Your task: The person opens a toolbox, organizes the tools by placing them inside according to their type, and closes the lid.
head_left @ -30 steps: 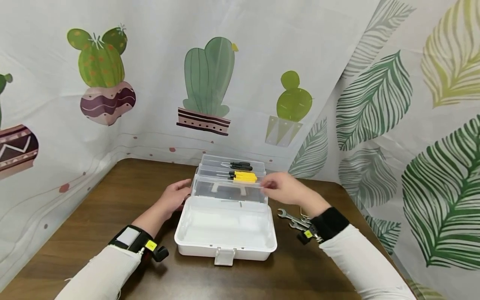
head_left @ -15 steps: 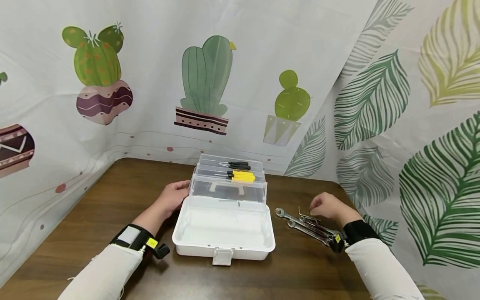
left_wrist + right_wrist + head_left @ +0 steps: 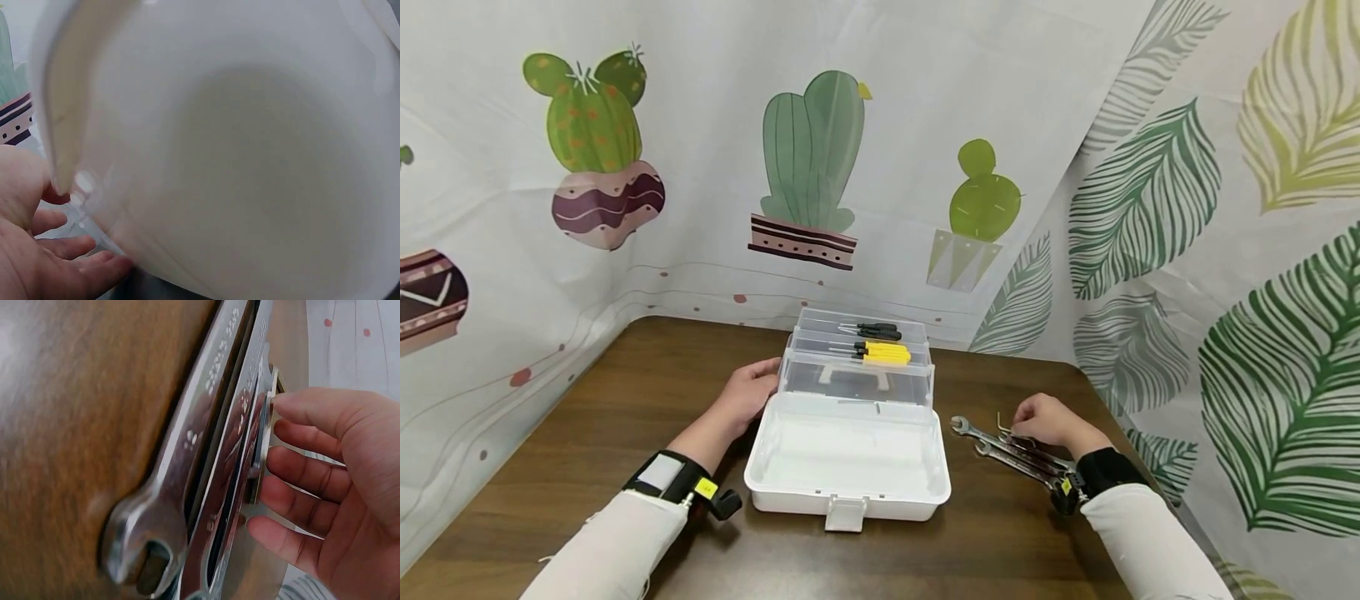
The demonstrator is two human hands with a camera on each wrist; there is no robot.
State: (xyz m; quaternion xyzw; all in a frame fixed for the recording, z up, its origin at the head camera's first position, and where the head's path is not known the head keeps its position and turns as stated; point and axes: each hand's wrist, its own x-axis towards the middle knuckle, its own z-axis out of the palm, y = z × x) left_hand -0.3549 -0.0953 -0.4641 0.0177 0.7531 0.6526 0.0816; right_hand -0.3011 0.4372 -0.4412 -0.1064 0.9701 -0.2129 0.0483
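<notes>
Wrenches (image 3: 199, 419) slant toward the surface's (image 3: 1000, 546) right edge, nearer the loose-fingered right hand (image 3: 1049, 419); the uncurled left hand (image 3: 748, 393) touches the toolbox (image 3: 895, 505).

box (image 3: 797, 502), wrenches (image 3: 192, 419) on brown table (image 3: 985, 542)

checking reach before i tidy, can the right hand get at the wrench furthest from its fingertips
Probably yes, after a small shift: the right hand is close, and that wrench looks uncovered on top, though other metal tools lie between them.

head: high, forward-down, table (image 3: 970, 546) | left wrist: close, box (image 3: 250, 156) | right wrist: close, wrenches (image 3: 192, 425), shared with head
</notes>
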